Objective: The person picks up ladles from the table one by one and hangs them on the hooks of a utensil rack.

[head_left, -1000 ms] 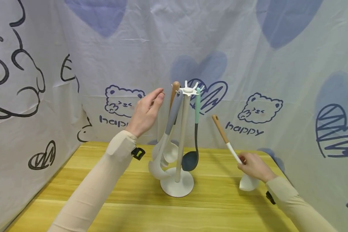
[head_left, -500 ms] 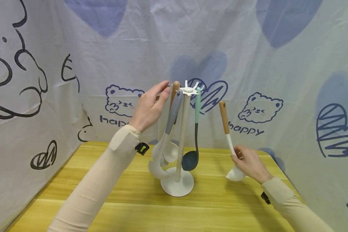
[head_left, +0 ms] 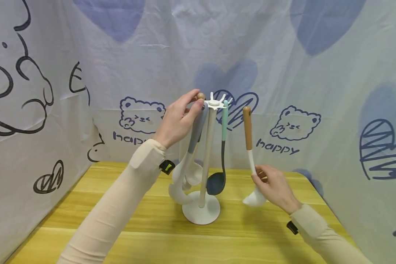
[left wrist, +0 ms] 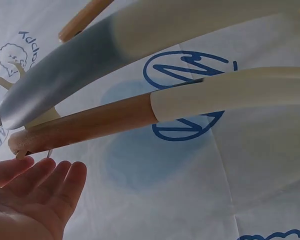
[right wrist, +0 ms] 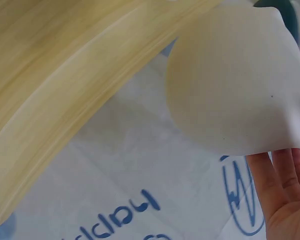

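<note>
My right hand point(head_left: 275, 187) pinches a white ladle point(head_left: 252, 161) by its shaft near the bowl, to the right of the utensil stand point(head_left: 206, 161). Its brown handle points up, and its bowl hangs over the table; the right wrist view shows the rounded bowl point(right wrist: 235, 85) close up, above the fingers. At the stand's top, my left hand point(head_left: 178, 121) reaches in from the left. In the left wrist view its fingers stretch out and touch the end of a wooden-handled utensil point(left wrist: 100, 122) hanging there. A grey-handled utensil point(head_left: 198, 128) hangs beside that one, partly covering it.
A dark ladle point(head_left: 216, 182) with a mint handle hangs at the stand's right. The stand's round white base point(head_left: 201, 214) rests on the wood-grain table point(head_left: 145, 227). Printed cloth point(head_left: 171, 66) walls the back and sides.
My right hand has carried the white ladle left towards the stand, turning its handle more upright. My left hand has moved right and up to the hanging wooden handle's end.
</note>
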Demonstrator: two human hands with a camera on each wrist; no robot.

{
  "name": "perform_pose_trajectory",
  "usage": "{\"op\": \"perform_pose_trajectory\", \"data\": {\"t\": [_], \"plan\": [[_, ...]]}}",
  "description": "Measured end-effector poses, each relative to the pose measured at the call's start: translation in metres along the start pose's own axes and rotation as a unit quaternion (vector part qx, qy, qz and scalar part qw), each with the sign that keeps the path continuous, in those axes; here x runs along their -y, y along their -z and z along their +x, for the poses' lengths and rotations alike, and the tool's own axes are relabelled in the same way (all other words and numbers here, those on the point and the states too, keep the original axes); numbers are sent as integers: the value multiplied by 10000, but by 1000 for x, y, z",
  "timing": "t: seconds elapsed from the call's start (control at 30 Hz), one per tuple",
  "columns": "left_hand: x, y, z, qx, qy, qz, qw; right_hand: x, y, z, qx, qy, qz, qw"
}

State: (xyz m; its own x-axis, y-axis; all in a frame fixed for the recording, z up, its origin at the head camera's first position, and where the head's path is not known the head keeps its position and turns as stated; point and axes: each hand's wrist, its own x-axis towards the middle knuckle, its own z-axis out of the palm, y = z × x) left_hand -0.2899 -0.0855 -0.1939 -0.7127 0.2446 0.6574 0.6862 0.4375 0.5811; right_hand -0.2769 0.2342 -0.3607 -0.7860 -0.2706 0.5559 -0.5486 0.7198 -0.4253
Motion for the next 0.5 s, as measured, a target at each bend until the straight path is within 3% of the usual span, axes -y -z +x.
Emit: {"op": "perform_pose_trajectory", "data": {"t": [0.5], "plan": [[-2,1,5,253,233,262,9991,26,-6,-8,-500,798,5,9956]]}}
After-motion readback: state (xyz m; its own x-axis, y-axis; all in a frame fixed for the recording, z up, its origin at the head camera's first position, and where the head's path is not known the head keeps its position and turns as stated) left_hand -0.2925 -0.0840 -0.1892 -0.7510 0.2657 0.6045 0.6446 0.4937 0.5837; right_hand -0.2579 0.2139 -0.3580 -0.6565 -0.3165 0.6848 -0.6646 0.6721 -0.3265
